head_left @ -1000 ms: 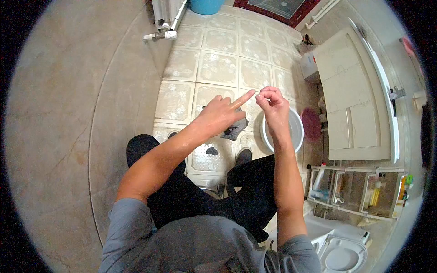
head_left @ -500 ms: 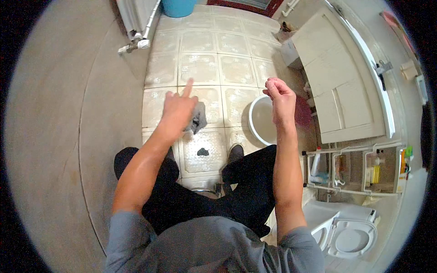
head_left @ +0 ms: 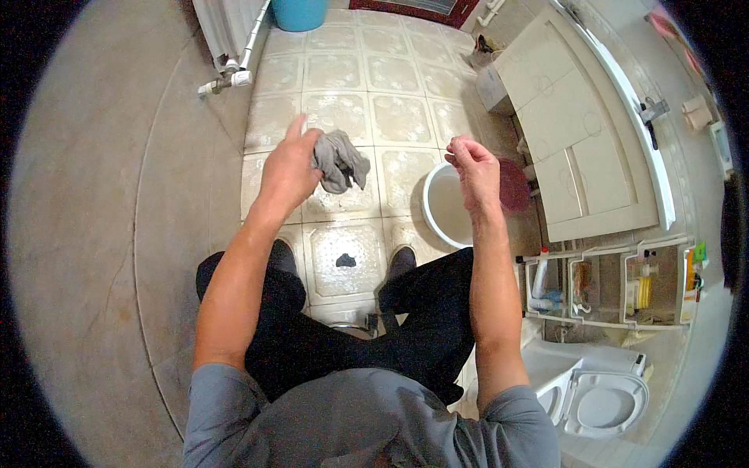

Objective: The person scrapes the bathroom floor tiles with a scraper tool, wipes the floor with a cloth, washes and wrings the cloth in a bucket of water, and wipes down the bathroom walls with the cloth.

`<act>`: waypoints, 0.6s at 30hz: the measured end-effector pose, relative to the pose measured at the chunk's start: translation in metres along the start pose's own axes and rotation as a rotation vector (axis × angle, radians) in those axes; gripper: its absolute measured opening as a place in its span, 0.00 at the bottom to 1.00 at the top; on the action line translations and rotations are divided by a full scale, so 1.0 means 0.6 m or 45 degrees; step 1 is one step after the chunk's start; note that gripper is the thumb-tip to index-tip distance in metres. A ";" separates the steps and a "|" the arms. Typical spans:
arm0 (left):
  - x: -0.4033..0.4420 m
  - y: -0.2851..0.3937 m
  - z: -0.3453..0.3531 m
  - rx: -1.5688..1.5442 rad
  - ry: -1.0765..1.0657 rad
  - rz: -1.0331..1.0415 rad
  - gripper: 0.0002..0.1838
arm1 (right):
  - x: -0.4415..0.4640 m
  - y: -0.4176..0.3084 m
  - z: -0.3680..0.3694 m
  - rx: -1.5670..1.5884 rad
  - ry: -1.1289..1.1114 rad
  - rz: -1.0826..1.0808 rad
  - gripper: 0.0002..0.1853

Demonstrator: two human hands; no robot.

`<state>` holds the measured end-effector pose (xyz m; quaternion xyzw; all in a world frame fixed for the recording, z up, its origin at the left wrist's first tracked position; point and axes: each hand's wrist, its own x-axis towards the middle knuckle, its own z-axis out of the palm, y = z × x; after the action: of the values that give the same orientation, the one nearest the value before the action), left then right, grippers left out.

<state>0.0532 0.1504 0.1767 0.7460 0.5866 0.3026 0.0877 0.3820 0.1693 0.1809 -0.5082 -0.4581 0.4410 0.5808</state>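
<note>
My left hand (head_left: 290, 168) holds a crumpled grey cloth (head_left: 339, 161) above the tiled floor, with the index finger pointing forward and the cloth hanging on the hand's right side. My right hand (head_left: 476, 168) is raised beside and over the edge of a white basin (head_left: 434, 204), its fingertips pressed together in a pinch. Whatever the pinch may hold is too small to make out. A small dark piece (head_left: 346, 260) lies on the floor between my feet.
A blue bucket (head_left: 299, 14) stands at the top, near a radiator pipe (head_left: 254, 47). To the right are a purple-red basin (head_left: 513, 186), a cream cabinet door (head_left: 577, 140), a wire rack (head_left: 608, 288) with bottles, and a toilet (head_left: 605, 404).
My left hand has moved left, away from my right hand, and the grey cloth is now lifted beside its fingers. The view has shifted, while my right hand keeps its pinch.
</note>
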 end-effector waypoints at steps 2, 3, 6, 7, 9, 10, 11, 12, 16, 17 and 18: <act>-0.007 0.006 0.021 -0.152 -0.133 -0.077 0.29 | -0.005 0.006 0.018 0.217 -0.028 0.085 0.08; -0.011 0.016 0.030 -0.303 -0.270 -0.152 0.29 | -0.011 0.010 0.032 0.218 -0.035 0.091 0.08; -0.033 0.080 0.063 -0.549 -0.338 -0.388 0.32 | -0.027 0.031 0.087 0.512 -0.082 0.149 0.11; -0.040 0.095 0.075 -0.626 -0.329 -0.443 0.33 | -0.039 0.029 0.114 0.583 -0.080 0.176 0.07; -0.049 0.116 0.091 -0.761 -0.252 -0.427 0.33 | -0.047 0.044 0.143 0.204 -0.162 -0.071 0.04; -0.046 0.116 0.096 -0.867 -0.323 -0.390 0.34 | -0.048 0.049 0.156 -0.023 -0.143 -0.249 0.04; -0.043 0.108 0.099 -0.860 -0.315 -0.397 0.34 | -0.049 0.042 0.161 -0.016 -0.153 -0.247 0.04; -0.038 0.098 0.104 -1.132 -0.482 -0.304 0.33 | -0.047 0.031 0.164 -0.216 -0.162 -0.398 0.04; -0.030 0.088 0.086 -1.962 -0.662 -0.459 0.29 | -0.029 0.015 0.149 -0.305 -0.110 -0.415 0.04; -0.029 0.089 0.070 -2.227 -0.611 -0.747 0.28 | -0.027 0.011 0.148 -0.255 -0.085 -0.342 0.04; -0.026 0.085 0.060 -2.209 -0.632 -0.711 0.27 | -0.027 0.009 0.147 -0.273 -0.084 -0.409 0.03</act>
<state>0.1130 0.1292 0.1673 0.2960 0.2785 0.4341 0.8040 0.2919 0.1705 0.1798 -0.4729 -0.5965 0.3075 0.5710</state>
